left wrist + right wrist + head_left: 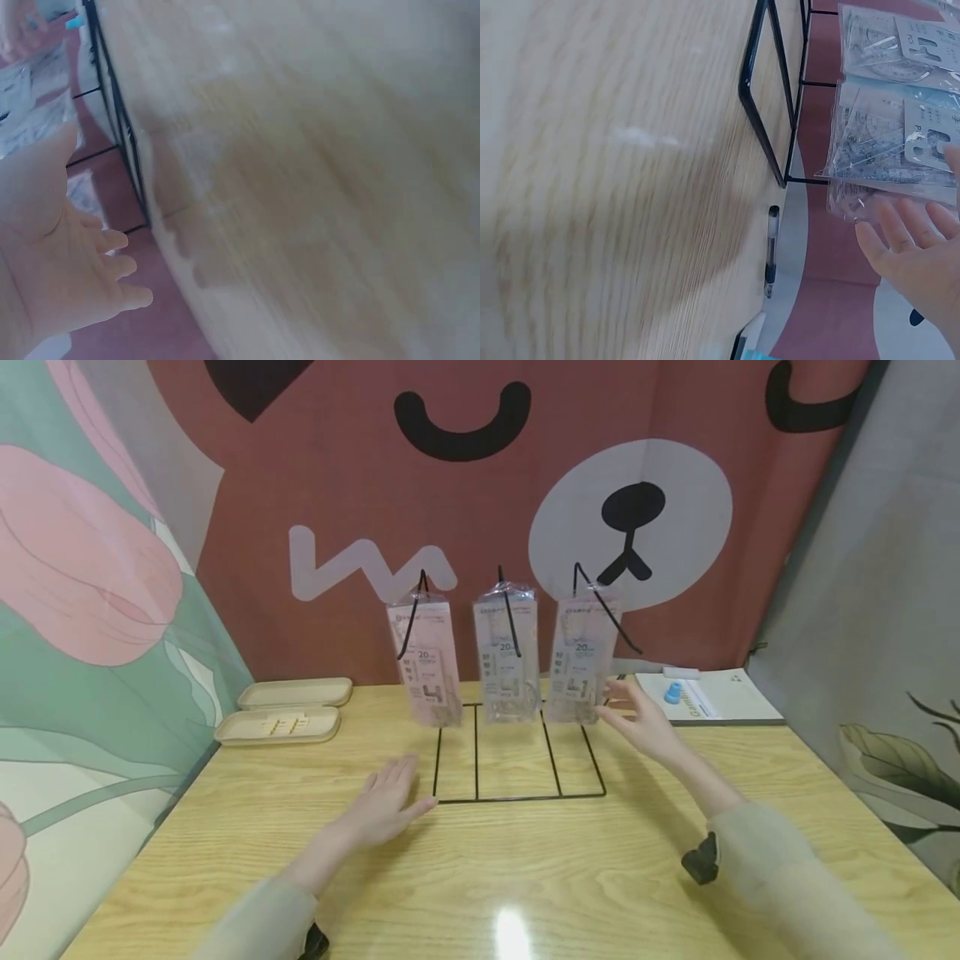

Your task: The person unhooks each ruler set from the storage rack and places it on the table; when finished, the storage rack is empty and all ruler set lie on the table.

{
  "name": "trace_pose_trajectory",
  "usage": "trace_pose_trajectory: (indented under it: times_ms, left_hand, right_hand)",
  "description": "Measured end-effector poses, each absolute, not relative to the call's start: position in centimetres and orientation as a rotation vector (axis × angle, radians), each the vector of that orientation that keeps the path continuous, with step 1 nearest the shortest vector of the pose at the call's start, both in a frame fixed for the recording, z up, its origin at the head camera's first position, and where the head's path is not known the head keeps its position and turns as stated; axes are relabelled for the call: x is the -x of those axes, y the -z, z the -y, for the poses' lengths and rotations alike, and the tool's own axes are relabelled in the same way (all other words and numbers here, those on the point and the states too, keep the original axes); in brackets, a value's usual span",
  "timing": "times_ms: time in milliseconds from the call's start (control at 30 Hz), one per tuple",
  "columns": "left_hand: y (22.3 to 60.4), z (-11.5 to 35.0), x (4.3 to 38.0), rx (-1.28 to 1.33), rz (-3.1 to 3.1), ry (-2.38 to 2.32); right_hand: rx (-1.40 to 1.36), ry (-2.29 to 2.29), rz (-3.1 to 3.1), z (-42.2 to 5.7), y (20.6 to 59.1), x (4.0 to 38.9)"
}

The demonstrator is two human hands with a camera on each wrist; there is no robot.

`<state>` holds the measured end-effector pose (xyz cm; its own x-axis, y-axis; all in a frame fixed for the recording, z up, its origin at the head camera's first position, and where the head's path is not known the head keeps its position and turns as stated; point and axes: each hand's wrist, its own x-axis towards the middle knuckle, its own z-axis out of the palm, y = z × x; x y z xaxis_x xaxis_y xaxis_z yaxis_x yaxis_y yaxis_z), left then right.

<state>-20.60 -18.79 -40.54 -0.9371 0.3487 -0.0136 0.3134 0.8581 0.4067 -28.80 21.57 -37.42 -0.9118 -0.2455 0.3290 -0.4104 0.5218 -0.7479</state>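
Head view: A black wire rack (517, 798) stands on the wooden table (420, 893). Three clear-wrapped packets hang from its hooks in a row: the left packet (426, 664), the middle packet (507, 660) and the right packet (581, 660). The right hand (637, 718) is at the right edge of the right packet, thumb and fingers apart. The left hand (384, 806) is beside the rack's near left corner, fingers extended, holding nothing. At far left lies an open beige case (243, 729); at far right, a notebook (738, 697) bears a small blue object (672, 693) and a white block (681, 673).

Left wrist view: The left hand's fingers are spread, with the rack and blurred packets beyond.

Right wrist view: The right hand's fingers are extended and separated at the right packet's edge, no clamped grip observed; whether the fingertips touch the wrapping cannot be determined. A pen (772, 251) lies on the table, right of the rack.
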Motion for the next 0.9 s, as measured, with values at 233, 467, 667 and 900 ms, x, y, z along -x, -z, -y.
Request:
trace_pose_trajectory:
  times_ms: [233,467,667,900]
  left_hand:
    - [41.2,17.3,22.3,-0.514,-2.897,-0.615]
    - [41.6,16.5,23.0,-0.529,-2.851,-0.561]
    - [41.9,16.1,23.2,-0.514,-2.859,-0.504]
    - [42.1,16.0,23.2,-0.536,-2.862,-0.515]
  right_hand:
    - [-0.522,-1.375,2.594,-21.1,37.5,29.6]
    - [-0.483,-1.471,2.605,-20.5,37.5,30.0]
    - [-0.438,-1.621,2.590,-19.7,37.7,29.9]
    - [-0.437,-1.715,2.549,-19.3,37.9,28.5]
